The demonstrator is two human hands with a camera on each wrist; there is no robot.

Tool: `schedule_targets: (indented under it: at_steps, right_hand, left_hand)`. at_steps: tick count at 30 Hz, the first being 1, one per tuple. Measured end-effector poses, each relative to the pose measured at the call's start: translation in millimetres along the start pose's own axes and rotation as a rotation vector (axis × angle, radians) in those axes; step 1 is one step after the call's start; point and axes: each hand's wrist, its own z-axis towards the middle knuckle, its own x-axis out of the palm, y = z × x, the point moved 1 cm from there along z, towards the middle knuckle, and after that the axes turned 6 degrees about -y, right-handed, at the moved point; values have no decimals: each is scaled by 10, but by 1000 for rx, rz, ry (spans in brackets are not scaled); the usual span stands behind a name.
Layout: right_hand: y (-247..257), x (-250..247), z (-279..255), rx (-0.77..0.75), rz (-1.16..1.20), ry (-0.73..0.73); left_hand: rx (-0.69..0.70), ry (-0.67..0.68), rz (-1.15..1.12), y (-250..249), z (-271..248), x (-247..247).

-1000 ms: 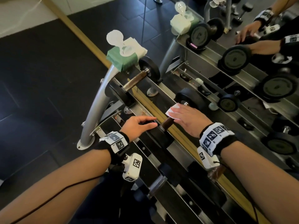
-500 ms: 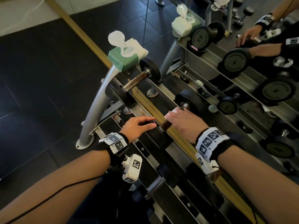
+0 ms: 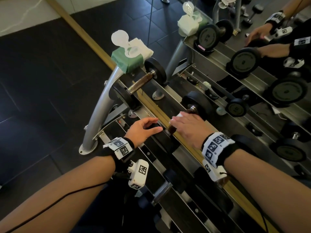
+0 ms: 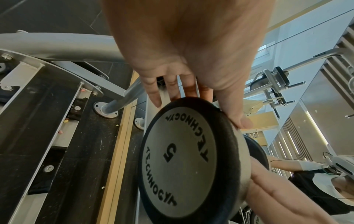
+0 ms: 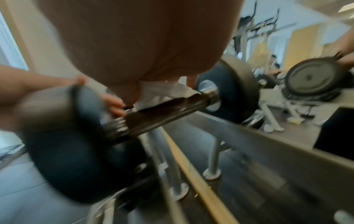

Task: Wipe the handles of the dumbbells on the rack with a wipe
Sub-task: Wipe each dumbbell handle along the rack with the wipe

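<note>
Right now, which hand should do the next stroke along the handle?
Right. The right hand already lies over the handle with the wipe under its fingers. The left hand rests on the near weight, steadying the dumbbell, and holds no wipe.

- The left hand (image 3: 143,130) rests on the dumbbell (image 3: 193,105)'s near black end.
- The right hand (image 3: 188,126) presses a white wipe (image 3: 176,116) on its handle.
- A green wipe pack (image 3: 129,59) sits on the rack (image 3: 99,108)'s far-left corner.
</note>
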Motion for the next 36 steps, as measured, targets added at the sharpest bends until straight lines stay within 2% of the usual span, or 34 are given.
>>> schedule_targets:
  at_steps: [3,7,10,12,14,17,21,28,31,33,36]
  right_hand:
    - [70,81,21,-23,49,46]
    - [-173,-9,122,88,97,-14]
    - [-271,-20,184,129,93,17]
    - [-282,-2,178,91,84,-12]
    - [-294,-23,164,-2,41,-75]
    - [-263,-45,168,-160,-33,-72]
    - [-259,-55,198,-186,-39,-62]
    - [-173,-198,337,-98,-90,118]
    - [-67,-140,271,-152,22,93]
    - [-97,-183,251,-97,164,63]
    - [-226,-237,306,-62,100,100]
  left_hand:
    - [1,13,23,-17,20,-18]
    - [-7,51,59,-35,48,-50]
    - [4,42,59,-34,36,-46]
    - [6,31,50,-24,30,-36]
    - [7,19,46,-13,31,-35]
    - [-3,18,67,7,40,-37]
    - [-8,27,110,36,59,-41]
    - [-22,36,118,61,73,-36]
    - [-18,18,116,60,76,-32]
    - [-26,10,97,50,80,-34]
    - [-33,16,76,32,71,-34]
